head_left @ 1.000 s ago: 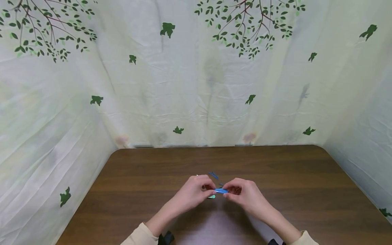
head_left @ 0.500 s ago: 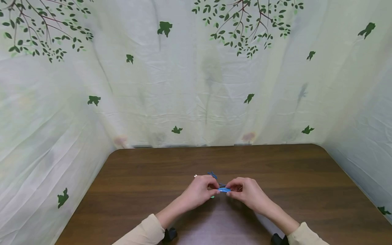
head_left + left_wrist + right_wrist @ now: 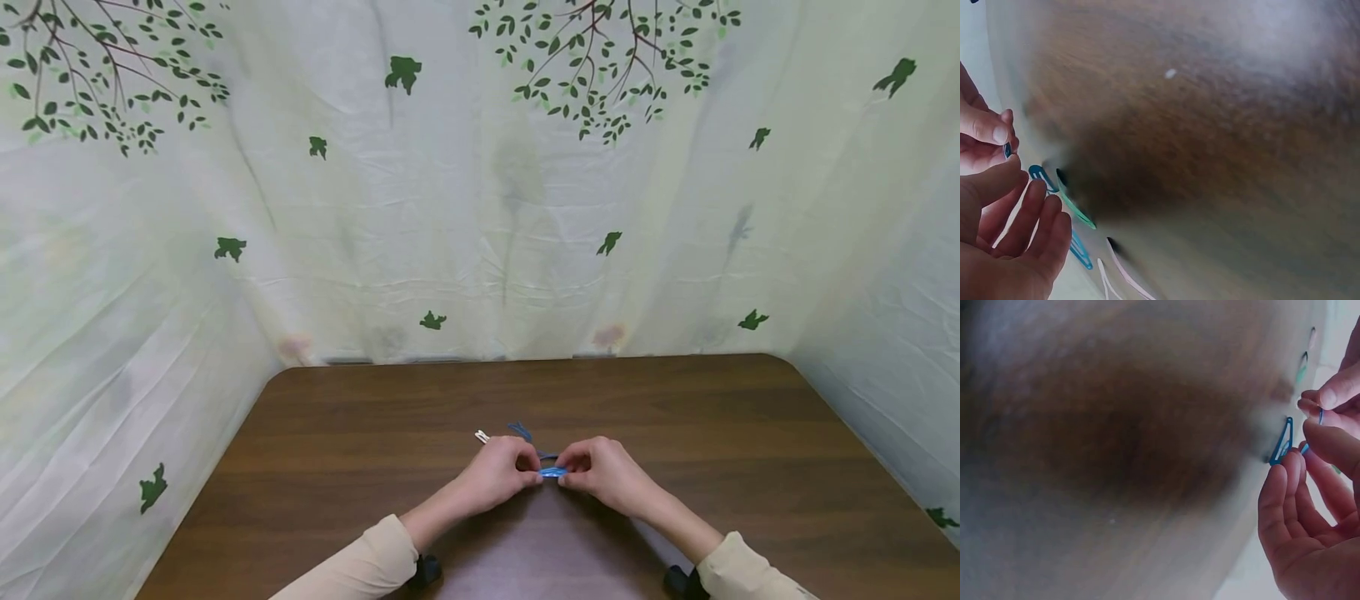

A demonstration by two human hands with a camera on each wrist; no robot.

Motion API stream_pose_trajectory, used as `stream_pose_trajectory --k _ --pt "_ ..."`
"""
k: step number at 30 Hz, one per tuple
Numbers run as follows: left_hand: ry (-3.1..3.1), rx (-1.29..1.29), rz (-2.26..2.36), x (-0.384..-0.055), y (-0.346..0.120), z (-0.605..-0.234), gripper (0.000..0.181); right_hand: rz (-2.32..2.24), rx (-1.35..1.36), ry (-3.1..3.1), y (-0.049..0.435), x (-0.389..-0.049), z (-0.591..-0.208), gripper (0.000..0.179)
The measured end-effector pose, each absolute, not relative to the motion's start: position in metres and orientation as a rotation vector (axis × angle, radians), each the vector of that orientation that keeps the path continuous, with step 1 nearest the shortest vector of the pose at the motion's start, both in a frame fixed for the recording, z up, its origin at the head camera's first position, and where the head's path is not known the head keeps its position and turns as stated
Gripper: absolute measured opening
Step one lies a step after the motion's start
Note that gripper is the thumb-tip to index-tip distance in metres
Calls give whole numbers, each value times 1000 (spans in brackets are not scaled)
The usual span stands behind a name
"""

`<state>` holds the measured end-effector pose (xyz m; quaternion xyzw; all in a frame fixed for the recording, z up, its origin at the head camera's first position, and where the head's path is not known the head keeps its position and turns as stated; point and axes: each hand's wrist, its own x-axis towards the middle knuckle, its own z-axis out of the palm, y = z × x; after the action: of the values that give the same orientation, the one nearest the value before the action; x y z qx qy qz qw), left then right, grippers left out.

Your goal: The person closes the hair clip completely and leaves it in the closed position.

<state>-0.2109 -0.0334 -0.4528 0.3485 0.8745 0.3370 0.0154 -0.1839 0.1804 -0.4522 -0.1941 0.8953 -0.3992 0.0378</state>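
Between both hands, a light blue snap hair clip (image 3: 553,472) is held level just above the table. The left hand (image 3: 498,473) pinches one end of it with thumb and forefinger. At the other end, thumb and forefinger of the right hand (image 3: 606,477) grip it too. Fingertips cover much of the clip in the wrist views. Behind the hands lie darker blue snap clips, one of them a blue clip (image 3: 1283,442) near the right fingers. A green clip (image 3: 1075,203) lies beyond the left fingers in the left wrist view.
A pale clip (image 3: 482,436) lies by the left knuckles, and another blue clip (image 3: 520,431) lies farther back. The left wrist view has pink clips (image 3: 1125,275) at its bottom. The brown wooden table (image 3: 375,400) ends at a hanging patterned cloth (image 3: 480,208).
Both hands have shifted slightly right with the blue clip between them. The pale clip has come into fuller view behind the left hand, while the green clip is now hidden in the head view.
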Motion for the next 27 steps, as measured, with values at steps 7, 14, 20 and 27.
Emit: stream_pose_trajectory --k 7,14,20,27 --pt "2704 1091 1026 -213 -33 -456 11 -1184 -611 2735 181 -186 -456 7" --pt "2670 1060 1035 -218 -34 -459 10 -1178 -615 2730 180 -189 -459 7" --pt "2675 1103 994 -222 -35 -462 10 -1165 -614 2729 181 -189 -460 7" --pt "2698 1110 940 -222 -32 -464 12 -1144 -618 2743 181 -188 -461 9"
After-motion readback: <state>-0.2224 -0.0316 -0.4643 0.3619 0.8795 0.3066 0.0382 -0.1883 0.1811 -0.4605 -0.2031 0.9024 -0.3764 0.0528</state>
